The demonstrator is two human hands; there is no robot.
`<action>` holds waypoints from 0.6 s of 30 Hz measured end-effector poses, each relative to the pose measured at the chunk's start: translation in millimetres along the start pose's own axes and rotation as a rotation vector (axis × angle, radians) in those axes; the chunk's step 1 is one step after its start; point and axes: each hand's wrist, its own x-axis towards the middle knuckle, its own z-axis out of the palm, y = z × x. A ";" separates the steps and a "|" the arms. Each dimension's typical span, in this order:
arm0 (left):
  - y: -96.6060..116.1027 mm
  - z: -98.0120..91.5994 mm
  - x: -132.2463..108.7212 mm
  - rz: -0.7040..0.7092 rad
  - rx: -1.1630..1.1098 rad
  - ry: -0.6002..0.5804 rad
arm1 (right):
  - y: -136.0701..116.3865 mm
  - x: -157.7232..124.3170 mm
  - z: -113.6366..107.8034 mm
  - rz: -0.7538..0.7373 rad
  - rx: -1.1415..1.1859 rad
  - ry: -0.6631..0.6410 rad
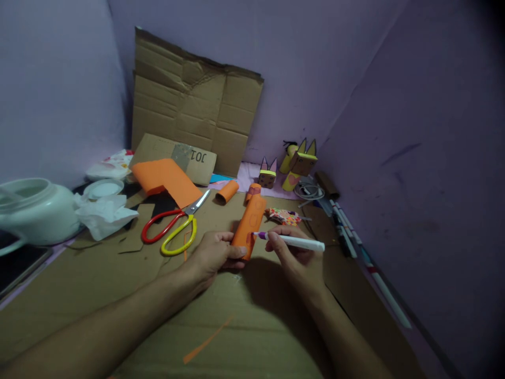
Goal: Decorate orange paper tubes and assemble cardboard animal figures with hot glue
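My left hand (219, 255) grips the lower end of an orange paper tube (249, 223), which tilts away from me and carries drawn outlines and a darker coloured patch. In my right hand (294, 250) is a white marker (302, 242) with a purple tip end, its point at the tube's side near the dark patch. Scissors (185, 221) with one red and one yellow handle lie open to the left of my left hand. Just beyond the tube's far end stands a short orange roll (254, 190) with a dark marking. Another small orange roll (228, 192) lies beside it.
Orange paper (168, 179), a white teapot (43, 208) and crumpled tissue (104, 216) are at the left. Cardboard sheets (197, 100) lean on the back wall. Eared paper figures (267, 176) stand behind, near a coiled cable (310, 190). Several markers (345, 229) line the right. An orange paper strip (207, 341) lies in front.
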 end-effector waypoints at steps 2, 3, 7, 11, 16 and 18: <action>-0.3 0.2 -0.1 0.000 -0.006 0.002 | -0.8 -0.3 0.0 -0.005 0.012 -0.002; -0.4 0.3 -0.3 0.000 -0.007 0.003 | -1.1 -0.5 0.2 -0.009 0.024 -0.005; -0.1 0.6 -1.1 -0.007 0.000 0.000 | -0.9 -0.8 1.5 -0.026 0.046 -0.026; 0.5 0.5 -0.6 -0.001 0.001 0.000 | 0.3 -0.4 2.7 -0.034 0.041 -0.035; 0.3 -0.5 0.1 -0.001 0.003 0.000 | 0.1 -0.8 2.8 0.017 0.057 0.010; 0.4 -0.7 -0.8 0.000 0.003 0.003 | -0.7 -0.9 2.7 0.030 0.054 0.028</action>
